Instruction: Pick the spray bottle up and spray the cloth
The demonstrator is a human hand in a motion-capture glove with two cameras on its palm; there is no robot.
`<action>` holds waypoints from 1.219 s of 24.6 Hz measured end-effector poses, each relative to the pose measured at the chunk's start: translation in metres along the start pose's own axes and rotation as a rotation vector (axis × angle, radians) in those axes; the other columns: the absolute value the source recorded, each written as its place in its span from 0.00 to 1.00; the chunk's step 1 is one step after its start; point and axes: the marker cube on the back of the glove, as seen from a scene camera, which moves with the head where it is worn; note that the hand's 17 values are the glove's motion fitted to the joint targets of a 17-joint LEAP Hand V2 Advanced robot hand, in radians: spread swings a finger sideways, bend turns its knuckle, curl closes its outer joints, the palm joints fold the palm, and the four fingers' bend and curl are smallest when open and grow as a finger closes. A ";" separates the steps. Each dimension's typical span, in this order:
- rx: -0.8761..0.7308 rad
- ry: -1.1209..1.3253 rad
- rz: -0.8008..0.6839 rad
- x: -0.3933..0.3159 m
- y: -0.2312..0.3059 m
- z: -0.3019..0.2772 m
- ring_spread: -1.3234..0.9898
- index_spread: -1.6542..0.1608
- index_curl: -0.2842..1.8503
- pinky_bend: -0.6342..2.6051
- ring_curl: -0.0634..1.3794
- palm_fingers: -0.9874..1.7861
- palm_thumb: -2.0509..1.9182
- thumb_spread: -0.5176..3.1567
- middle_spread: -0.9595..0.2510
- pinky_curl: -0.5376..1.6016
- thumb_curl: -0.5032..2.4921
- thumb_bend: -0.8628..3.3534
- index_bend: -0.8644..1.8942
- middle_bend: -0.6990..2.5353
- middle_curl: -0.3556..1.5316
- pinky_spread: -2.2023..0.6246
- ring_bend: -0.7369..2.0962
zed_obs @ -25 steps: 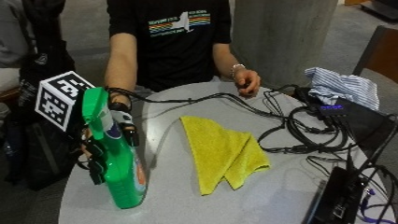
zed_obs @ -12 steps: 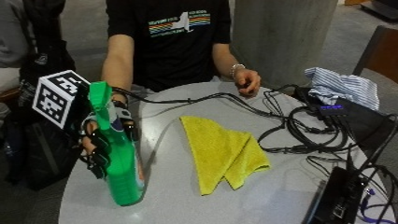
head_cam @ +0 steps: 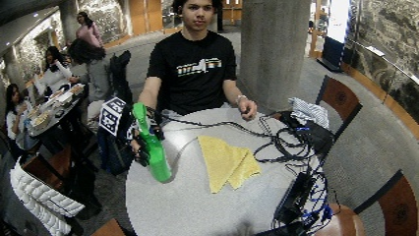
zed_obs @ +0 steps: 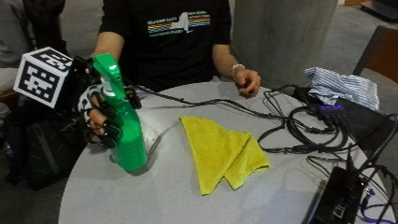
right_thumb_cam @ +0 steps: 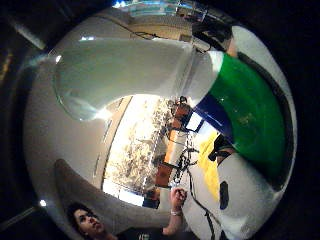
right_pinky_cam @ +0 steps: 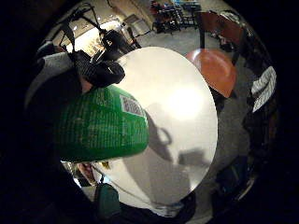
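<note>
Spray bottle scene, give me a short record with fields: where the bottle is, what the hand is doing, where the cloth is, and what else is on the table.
bottle: green spray bottle, upright, base at the table surface near its edge
hand: gloved right hand grips the bottle's neck and body
nozzle: points toward the cloth
cloth: yellow cloth, folded, lying flat mid-table, apart from the bottle
other hand: bare hand rests at the table's far edge
clutter: black cables, striped cloth

I see both outside views face the person across the table (zed_obs: 187, 200); palm cameras sit close against the bottle (zed_obs: 124, 135).
</note>
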 end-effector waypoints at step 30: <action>-0.635 0.685 -0.045 -0.069 0.011 0.034 0.59 0.79 0.26 0.40 0.30 0.71 0.78 0.30 0.77 0.40 0.40 0.20 0.35 0.27 0.41 0.82 0.41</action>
